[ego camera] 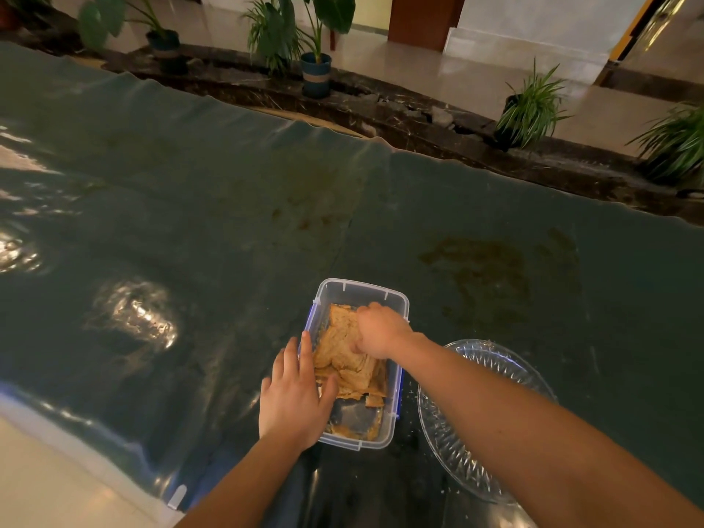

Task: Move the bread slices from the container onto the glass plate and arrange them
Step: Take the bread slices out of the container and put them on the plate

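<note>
Covering the table (pixel 228 192) is a glossy dark green sheet, stained in places, with potted plants (pixel 304 40) along a dark stone ledge and pale tiled floor beyond. The bread slices (pixel 343 356), thin, toasted brown and ragged, lie heaped in the clear container (pixel 396 299). The right hand (pixel 377 331) curls closed onto them; the left hand (pixel 293 398) lies open against the container's side. The glass plate (pixel 442 432) sits just right of both.
</note>
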`<state>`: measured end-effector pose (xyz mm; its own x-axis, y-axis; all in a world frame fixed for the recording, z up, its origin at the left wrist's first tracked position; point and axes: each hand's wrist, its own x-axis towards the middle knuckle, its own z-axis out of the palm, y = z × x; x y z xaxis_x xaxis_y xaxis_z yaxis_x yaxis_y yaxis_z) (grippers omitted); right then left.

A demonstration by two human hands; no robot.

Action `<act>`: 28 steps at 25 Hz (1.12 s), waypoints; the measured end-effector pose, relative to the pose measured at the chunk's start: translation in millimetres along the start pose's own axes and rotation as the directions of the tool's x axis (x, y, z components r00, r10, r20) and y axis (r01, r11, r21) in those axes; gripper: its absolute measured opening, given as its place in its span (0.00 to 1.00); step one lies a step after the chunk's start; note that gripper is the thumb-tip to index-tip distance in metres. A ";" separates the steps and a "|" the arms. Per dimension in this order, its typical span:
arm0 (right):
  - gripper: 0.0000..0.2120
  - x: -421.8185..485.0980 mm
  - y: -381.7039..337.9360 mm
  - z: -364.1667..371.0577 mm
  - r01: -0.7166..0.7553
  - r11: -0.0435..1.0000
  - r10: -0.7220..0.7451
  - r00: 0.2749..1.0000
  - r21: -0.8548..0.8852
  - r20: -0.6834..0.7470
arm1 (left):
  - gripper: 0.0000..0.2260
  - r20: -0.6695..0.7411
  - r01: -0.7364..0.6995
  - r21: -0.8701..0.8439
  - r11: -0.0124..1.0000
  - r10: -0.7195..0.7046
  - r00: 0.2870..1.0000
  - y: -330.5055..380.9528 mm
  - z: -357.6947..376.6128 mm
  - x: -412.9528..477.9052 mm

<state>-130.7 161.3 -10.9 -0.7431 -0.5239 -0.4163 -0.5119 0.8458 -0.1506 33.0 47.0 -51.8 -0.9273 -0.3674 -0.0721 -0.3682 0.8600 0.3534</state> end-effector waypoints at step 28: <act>0.18 -157.1 140.0 -21.2 -0.030 -0.061 0.488 0.871 0.998 0.056 | 0.38 0.023 -0.040 0.002 0.999 0.040 0.999 -5.3 -0.1 0.9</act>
<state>-94.8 359.8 52.4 -0.8729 -0.0382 -0.4864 0.4835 0.0656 -0.8729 34.1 42.1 -53.6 -0.9426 -0.3243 -0.0799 -0.3310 0.8748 0.3539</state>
